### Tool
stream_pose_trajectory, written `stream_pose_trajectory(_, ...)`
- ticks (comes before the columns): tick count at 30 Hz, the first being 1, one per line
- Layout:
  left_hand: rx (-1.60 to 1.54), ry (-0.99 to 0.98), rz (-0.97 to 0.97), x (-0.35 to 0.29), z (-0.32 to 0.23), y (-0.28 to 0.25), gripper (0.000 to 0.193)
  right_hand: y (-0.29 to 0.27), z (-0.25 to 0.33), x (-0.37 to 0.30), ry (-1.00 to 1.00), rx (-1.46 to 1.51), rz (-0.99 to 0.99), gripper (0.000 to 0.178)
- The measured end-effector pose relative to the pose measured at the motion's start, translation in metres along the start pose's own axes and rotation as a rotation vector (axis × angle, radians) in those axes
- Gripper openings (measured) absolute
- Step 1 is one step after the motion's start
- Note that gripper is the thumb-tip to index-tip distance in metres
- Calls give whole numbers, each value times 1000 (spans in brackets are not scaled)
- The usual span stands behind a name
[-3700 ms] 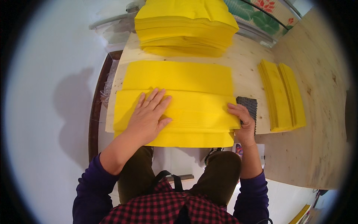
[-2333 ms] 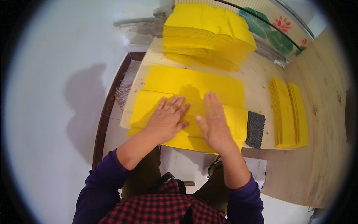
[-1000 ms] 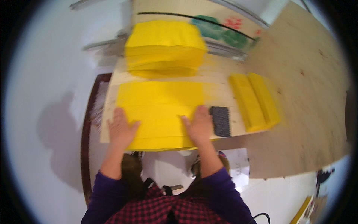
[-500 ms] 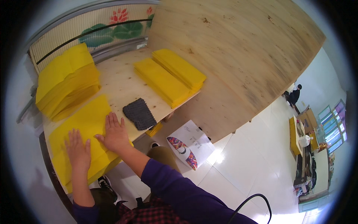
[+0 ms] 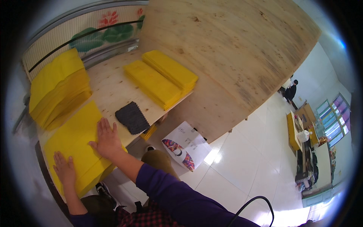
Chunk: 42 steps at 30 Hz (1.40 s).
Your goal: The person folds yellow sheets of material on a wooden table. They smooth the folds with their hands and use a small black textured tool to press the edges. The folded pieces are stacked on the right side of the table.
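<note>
A yellow sheet of fabric-like material lies spread over the near left of the wooden table, its near part folded over in layers. My left hand rests flat near the sheet's left edge, fingers stretched out. Farther right, my right hand presses flat on the same sheet with its thumb spread. Neither hand grips anything. Just right of my right hand lies a dark grey cloth with a zigzag edge. A tall pile of loosely folded yellow sheets stands behind the spread sheet.
Two neat stacks of folded yellow pieces sit at the table's far right. Beyond them rises a large plywood board. A white printed box stands on the tiled floor. Far off, a person in dark clothes is near the wall.
My left hand has slid outward to the left across the yellow sheet. My right hand stays nearly in place on it. The whole view has shifted slightly.
</note>
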<state>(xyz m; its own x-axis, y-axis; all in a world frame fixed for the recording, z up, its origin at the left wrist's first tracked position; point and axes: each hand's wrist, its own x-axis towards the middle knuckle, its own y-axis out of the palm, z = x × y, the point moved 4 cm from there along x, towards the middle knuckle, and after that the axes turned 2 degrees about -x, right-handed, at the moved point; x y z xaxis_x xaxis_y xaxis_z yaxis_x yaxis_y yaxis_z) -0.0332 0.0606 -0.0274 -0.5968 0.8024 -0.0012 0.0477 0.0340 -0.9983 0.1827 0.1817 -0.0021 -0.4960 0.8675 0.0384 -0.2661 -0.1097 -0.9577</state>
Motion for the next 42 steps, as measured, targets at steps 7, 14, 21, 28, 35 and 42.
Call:
stream_pose_trajectory(7, -161, -64, -60, -3, 28, 8, 78, 1, 16, 6, 55, -193, 25, 89)
stream_pose_trajectory(14, -109, -113, -13, -10, 19, -8, 77, 36, 136, 9, -345, 22, 44, 85)
stream_pose_trajectory(21, -182, -88, -38, -14, 23, -11, 80, 52, 99, 18, -305, -136, 18, 85)
stream_pose_trajectory(28, -162, -104, -56, -12, 28, -7, 83, 29, 23, 35, -155, -229, -42, 86)
stream_pose_trajectory(35, -225, -259, 38, -13, 58, 0, 83, 29, 12, 34, -59, -230, -40, 90)
stream_pose_trajectory(42, -178, -392, 43, -24, 88, -13, 80, 25, 14, 33, -41, -217, -28, 91)
